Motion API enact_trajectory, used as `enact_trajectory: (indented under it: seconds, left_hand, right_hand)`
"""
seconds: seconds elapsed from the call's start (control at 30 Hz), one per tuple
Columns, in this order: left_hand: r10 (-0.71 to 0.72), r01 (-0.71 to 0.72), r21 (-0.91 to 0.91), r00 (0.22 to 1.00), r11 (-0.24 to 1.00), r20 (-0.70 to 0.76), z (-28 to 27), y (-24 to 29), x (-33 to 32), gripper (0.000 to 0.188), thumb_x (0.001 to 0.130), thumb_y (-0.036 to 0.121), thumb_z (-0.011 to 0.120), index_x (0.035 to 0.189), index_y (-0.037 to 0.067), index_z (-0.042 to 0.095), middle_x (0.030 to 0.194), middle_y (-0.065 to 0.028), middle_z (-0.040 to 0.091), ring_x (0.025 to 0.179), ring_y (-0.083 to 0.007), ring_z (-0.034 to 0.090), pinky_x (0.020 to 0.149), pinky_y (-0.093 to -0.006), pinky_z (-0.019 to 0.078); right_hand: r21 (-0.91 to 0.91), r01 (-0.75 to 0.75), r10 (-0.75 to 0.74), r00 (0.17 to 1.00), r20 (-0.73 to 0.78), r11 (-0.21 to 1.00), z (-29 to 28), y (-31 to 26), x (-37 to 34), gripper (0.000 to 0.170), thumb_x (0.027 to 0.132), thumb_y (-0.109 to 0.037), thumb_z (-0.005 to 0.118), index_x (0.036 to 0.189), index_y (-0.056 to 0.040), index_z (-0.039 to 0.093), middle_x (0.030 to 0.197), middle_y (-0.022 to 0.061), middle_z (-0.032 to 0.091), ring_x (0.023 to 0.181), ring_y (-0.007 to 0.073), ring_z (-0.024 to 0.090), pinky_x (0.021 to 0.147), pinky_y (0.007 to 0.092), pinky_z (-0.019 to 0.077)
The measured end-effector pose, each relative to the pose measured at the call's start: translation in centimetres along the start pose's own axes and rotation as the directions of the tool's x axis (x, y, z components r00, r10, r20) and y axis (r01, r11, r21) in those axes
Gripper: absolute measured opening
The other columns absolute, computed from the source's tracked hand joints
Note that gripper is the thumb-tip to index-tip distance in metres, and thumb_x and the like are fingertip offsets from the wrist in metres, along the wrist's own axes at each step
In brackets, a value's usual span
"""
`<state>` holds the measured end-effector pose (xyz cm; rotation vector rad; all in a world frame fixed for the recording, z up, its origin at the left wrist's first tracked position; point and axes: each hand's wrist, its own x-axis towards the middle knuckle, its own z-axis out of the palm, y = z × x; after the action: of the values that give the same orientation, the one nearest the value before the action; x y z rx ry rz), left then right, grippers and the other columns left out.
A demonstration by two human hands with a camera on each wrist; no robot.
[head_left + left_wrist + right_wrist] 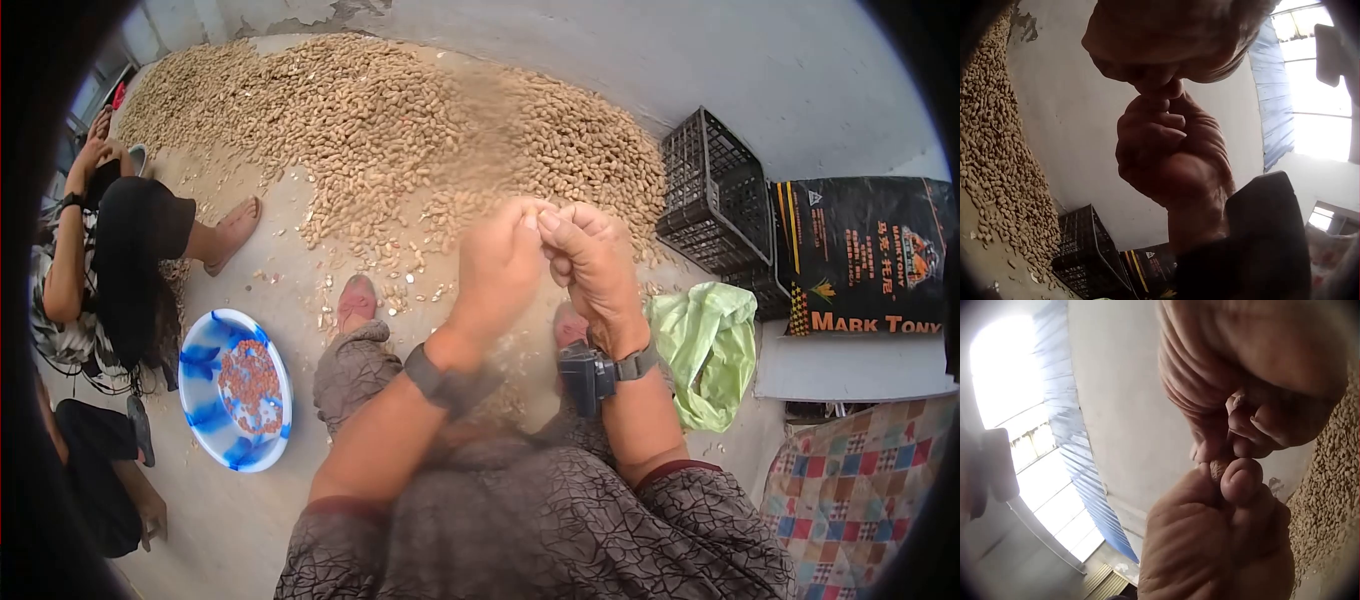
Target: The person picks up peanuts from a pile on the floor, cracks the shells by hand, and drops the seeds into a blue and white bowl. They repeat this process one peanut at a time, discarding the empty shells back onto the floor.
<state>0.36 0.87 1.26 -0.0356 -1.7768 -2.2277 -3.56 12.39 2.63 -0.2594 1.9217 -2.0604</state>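
Both hands meet fingertip to fingertip in front of the body in the head view. My left hand (500, 265) pinches a peanut (1216, 470) between thumb and finger, seen in the right wrist view. The right hand (595, 255) has its thumb and fingertips right at that same peanut, its other fingers curled in. A small pale piece, like another peanut (1237, 401), shows inside the right hand's curled fingers. In the left wrist view the fingers hide the peanut. Beyond the hands spreads a large heap of unshelled peanuts (380, 110) along the wall.
On the left stands a blue-and-white basin (190, 400) with reddish shelled peanuts (250, 380). Two other people sit at the left edge. To the right are a light green plastic bag (705, 350), a black crate (700, 180) and a black printed sack (865, 250). Scattered shells lie about the feet.
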Motion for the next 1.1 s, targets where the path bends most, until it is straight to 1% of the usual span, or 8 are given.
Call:
enact_trajectory:
  seconds: [0.07,0.2,0.3,0.37,0.57,0.73,1.03,1.1]
  left_hand:
    - [0.068,-0.056,0.156,0.995,0.986,-0.068,0.0,-0.8,0.1,0.021,0.091,0.009,0.041,0.090,-0.002,0.058,0.066,-0.0043,0.057,0.059,-0.0129,0.057,0.055,-0.0279,0.0461]
    - [0.115,-0.106,0.113,0.990,0.988,-0.078,0.2,-1.9,0.1,0.021,0.093,0.008,0.039,0.096,0.000,0.058,0.071,0.0009,0.054,0.061,-0.0025,0.044,0.050,-0.0200,0.0364]
    - [0.056,-0.067,-0.093,0.992,0.993,-0.113,0.1,-2.0,0.3,0.020,0.093,0.009,0.038,0.095,0.000,0.057,0.073,-0.0003,0.054,0.062,-0.0027,0.044,0.050,-0.0186,0.0357]
    - [-0.235,0.196,-0.223,0.959,0.955,-0.161,-0.3,-1.3,0.4,0.021,0.094,0.011,0.037,0.094,0.000,0.056,0.072,0.0000,0.052,0.058,-0.0032,0.043,0.048,-0.0177,0.0341]
    - [-0.337,0.312,-0.472,0.941,0.824,0.033,-1.2,-0.7,0.5,0.022,0.091,0.015,0.041,0.090,0.000,0.057,0.069,-0.0001,0.051,0.057,-0.0052,0.044,0.051,-0.0211,0.0373]
    - [-0.324,0.307,-0.405,0.946,0.861,0.028,-1.1,0.3,0.8,0.025,0.092,0.021,0.043,0.089,0.001,0.057,0.066,0.0003,0.051,0.054,-0.0043,0.042,0.047,-0.0200,0.0342]
    - [-0.400,0.407,-0.379,0.911,0.831,0.101,-1.8,-0.9,0.9,0.028,0.094,0.029,0.049,0.080,0.005,0.055,0.061,0.0006,0.051,0.043,-0.0034,0.035,0.036,-0.0184,0.0238]
    - [-0.387,0.393,-0.415,0.916,0.821,0.102,-2.0,-1.1,0.8,0.027,0.093,0.029,0.049,0.080,0.006,0.055,0.061,0.0006,0.051,0.042,-0.0036,0.035,0.036,-0.0184,0.0240]
  right_hand:
    - [0.023,0.016,-0.015,0.999,-0.031,1.000,0.3,0.4,-0.1,0.019,0.082,-0.019,0.062,0.077,-0.0013,0.064,0.063,0.0029,0.059,0.051,0.0039,0.046,0.044,0.0174,0.0340]
    - [-0.017,0.102,-0.103,0.990,-0.094,0.995,1.0,0.5,-0.4,0.014,0.081,-0.013,0.062,0.078,0.0011,0.064,0.064,0.0035,0.060,0.053,0.0049,0.050,0.046,0.0186,0.0371]
    - [-0.062,0.170,-0.176,0.978,-0.109,0.984,1.8,0.3,-0.6,0.014,0.083,-0.012,0.061,0.079,0.0021,0.064,0.066,0.0041,0.061,0.055,0.0062,0.053,0.048,0.0191,0.0394]
    - [-0.032,0.213,-0.215,0.972,-0.092,0.976,2.4,0.5,-0.8,0.015,0.083,-0.014,0.062,0.079,0.0004,0.062,0.066,0.0026,0.059,0.051,0.0046,0.048,0.044,0.0178,0.0358]
    - [0.142,0.158,-0.148,0.986,-0.078,0.977,2.3,0.3,-1.0,0.014,0.086,-0.014,0.061,0.082,-0.0011,0.061,0.068,0.0024,0.060,0.049,0.0025,0.045,0.042,0.0162,0.0324]
    - [0.208,0.133,-0.115,0.989,-0.093,0.969,1.9,0.2,-0.9,0.010,0.087,-0.011,0.058,0.084,-0.0012,0.061,0.066,0.0045,0.061,0.049,0.0041,0.047,0.045,0.0167,0.0358]
    - [-0.203,0.419,-0.436,0.898,-0.050,0.885,2.0,-0.3,-1.4,0.006,0.079,-0.005,0.065,0.076,-0.0003,0.061,0.068,0.0046,0.061,0.058,0.0116,0.057,0.050,0.0246,0.0446]
    - [-0.580,0.626,-0.703,0.700,0.124,0.521,1.7,-0.2,-1.3,0.005,0.074,-0.002,0.066,0.076,-0.0011,0.061,0.064,0.0070,0.060,0.054,0.0153,0.057,0.048,0.0272,0.0435]
